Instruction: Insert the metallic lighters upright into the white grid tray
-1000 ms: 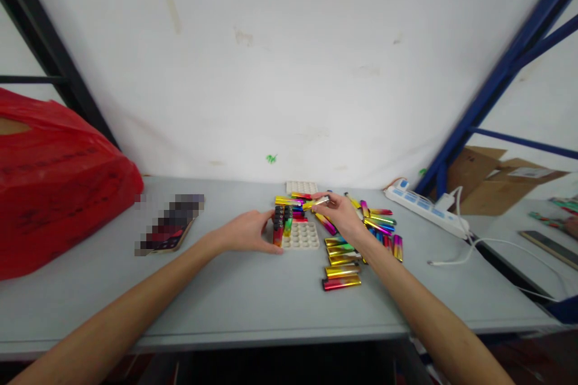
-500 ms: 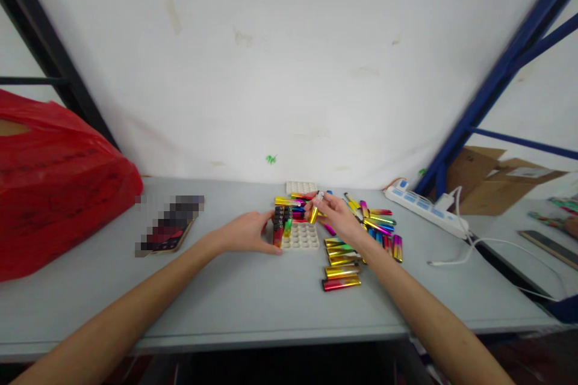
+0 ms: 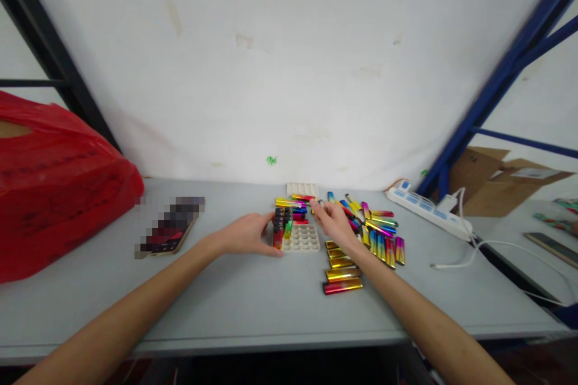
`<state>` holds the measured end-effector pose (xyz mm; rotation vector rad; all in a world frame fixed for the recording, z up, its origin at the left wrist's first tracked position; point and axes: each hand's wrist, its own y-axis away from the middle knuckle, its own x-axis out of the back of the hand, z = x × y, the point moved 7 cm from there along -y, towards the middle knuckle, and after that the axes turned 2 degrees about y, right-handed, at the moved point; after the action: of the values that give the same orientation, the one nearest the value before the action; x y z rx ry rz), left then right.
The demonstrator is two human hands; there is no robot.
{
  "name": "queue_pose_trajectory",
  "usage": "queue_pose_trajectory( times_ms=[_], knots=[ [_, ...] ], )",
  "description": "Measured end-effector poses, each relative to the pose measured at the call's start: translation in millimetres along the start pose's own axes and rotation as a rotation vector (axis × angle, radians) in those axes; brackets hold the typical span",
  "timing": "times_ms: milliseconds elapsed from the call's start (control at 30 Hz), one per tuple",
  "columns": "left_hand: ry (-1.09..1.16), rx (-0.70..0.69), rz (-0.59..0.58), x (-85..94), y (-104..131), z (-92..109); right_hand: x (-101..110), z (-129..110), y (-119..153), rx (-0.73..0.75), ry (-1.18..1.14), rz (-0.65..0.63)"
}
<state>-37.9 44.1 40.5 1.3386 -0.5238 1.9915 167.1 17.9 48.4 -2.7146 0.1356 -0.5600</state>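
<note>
My left hand (image 3: 247, 233) is curled round the left end of a white lighter tray (image 3: 307, 244), with the thumb at its near corner and the fingertips against the lighters. Red and green lighters (image 3: 278, 230) with black tops stand upright in the tray's left columns; its other round sockets show. Above the tray's far right side, the fingers of my right hand (image 3: 335, 224) are closed on a lighter (image 3: 321, 203). Only a bit of its top shows; the rest is hidden by the fingers.
Shiny coloured lighters (image 3: 382, 227) lie in a loose pile right of the tray, and several yellow ones (image 3: 343, 274) lie nearer. Behind is a second white tray (image 3: 301, 189). A phone (image 3: 174, 228), red bag (image 3: 67, 192), power strip (image 3: 428, 212) and cardboard box (image 3: 492, 183) stand around.
My right hand has turned, and the yellow lighter body seen in it before is now mostly hidden. My left hand stays at the tray.
</note>
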Motion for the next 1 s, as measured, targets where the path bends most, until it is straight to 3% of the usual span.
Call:
queue_pose_trajectory(
  times_ms=[100,367,500,700,1000],
  knots=[
    [0.004,0.002,-0.01,0.3,0.3,1.3,3.0,-4.6,3.2,0.031,0.127,0.062],
    [0.012,-0.006,-0.016,-0.1,0.9,1.8,2.8,-22.7,9.3,0.142,0.245,0.07],
    [-0.005,-0.007,-0.006,-0.9,0.1,0.0,1.0,-32.2,10.5,0.204,0.293,-0.009],
    [-0.022,-0.009,0.009,-2.3,-0.8,-2.8,-14.3,-55.2,20.8,0.446,0.523,-0.156],
    [-0.041,0.002,0.001,1.1,1.6,2.6,-26.4,-41.4,22.2,0.303,0.459,-0.266]
  ],
)
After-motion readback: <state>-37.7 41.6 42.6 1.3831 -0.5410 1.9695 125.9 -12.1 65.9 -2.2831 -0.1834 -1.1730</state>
